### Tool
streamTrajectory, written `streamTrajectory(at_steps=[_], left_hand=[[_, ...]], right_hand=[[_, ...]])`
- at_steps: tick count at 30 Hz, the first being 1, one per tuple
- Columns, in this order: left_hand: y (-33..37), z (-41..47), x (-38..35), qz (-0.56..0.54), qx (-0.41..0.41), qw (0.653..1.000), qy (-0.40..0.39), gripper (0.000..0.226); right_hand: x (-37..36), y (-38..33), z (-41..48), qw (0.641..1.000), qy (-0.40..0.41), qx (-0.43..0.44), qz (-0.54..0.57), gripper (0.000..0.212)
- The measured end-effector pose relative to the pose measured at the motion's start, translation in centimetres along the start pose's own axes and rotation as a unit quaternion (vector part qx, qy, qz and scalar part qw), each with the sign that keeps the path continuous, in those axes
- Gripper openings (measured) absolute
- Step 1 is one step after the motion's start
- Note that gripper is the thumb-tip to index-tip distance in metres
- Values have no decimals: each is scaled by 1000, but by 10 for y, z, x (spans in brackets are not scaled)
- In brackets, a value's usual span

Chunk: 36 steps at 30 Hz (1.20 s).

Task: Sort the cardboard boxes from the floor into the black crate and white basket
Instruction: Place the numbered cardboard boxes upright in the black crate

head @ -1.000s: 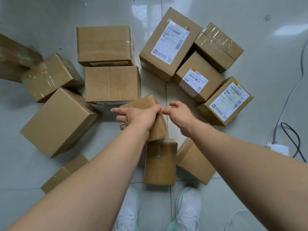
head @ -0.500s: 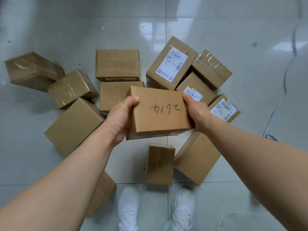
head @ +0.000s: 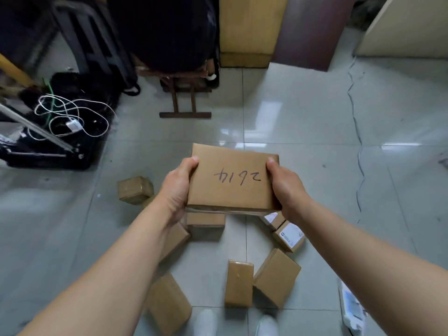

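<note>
- The left hand [head: 178, 187] and the right hand [head: 283, 187] hold one cardboard box [head: 232, 180] between them, lifted clear of the floor [head: 315, 132]. Each hand is curled round a short side, with the thumb on the top face and the fingers underneath, out of sight.
- The box sits in mid-frame in front of the person, its top face flat toward the camera with a number handwritten on it.
- Neither the black crate nor the white basket shows plainly. A dark case [head: 48, 151] strewn with white cables [head: 70, 117] sits on the floor at far left. It may be the crate, but that corner is too dim and cluttered to say.
- No box can be seen already sorted, so I judge the task to be at an early stage.
- Several boxes are left on the floor beneath the arms:
  - a small taped box [head: 135, 190] off to the left;
  - a plain box [head: 205, 224] right under the held one;
  - a labelled box [head: 289, 236] near the right wrist, with another just beside it;
  - a narrow box [head: 238, 283] with a tilted box [head: 276, 275] just beside it, near the shoes [head: 204, 323];
  - a low box [head: 168, 304] by the left forearm.
- At least one more box is partly hidden by the left arm.
- What remains, as I judge it, is to carry this box to its container and then do the same for at least seven more.
</note>
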<state>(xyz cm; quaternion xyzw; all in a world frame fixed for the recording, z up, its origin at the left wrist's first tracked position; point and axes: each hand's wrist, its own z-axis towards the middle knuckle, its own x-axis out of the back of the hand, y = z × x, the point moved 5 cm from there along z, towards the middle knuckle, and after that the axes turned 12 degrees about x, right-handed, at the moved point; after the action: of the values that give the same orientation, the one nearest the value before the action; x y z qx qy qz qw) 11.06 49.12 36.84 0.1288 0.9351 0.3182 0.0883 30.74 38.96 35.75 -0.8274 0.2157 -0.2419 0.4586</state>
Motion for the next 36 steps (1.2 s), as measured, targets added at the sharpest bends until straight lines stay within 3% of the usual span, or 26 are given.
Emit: streamTrajectory(at_steps=[8,15,26,32,36], left_hand=[[125,-176,32,-5,-95,995,7,36],[161,-305,91,-37,-188,980,49,34],[120,-466,199,-123,-274,928,221,28],[67,-541,279,-192,-294,887,301,24],[26,-587,350,-265,-299,848,348,21]], right_hand=[[-6,-190,-121,995,24,97,-8,38],[-24,-290,-226,981,2,195,-6,34],[-106,-323,-352,957,-149,248,0,43],[-188,-322,-431,930,-253,267,-14,37],[-260,-318,-497,904,-325,276,-40,44]])
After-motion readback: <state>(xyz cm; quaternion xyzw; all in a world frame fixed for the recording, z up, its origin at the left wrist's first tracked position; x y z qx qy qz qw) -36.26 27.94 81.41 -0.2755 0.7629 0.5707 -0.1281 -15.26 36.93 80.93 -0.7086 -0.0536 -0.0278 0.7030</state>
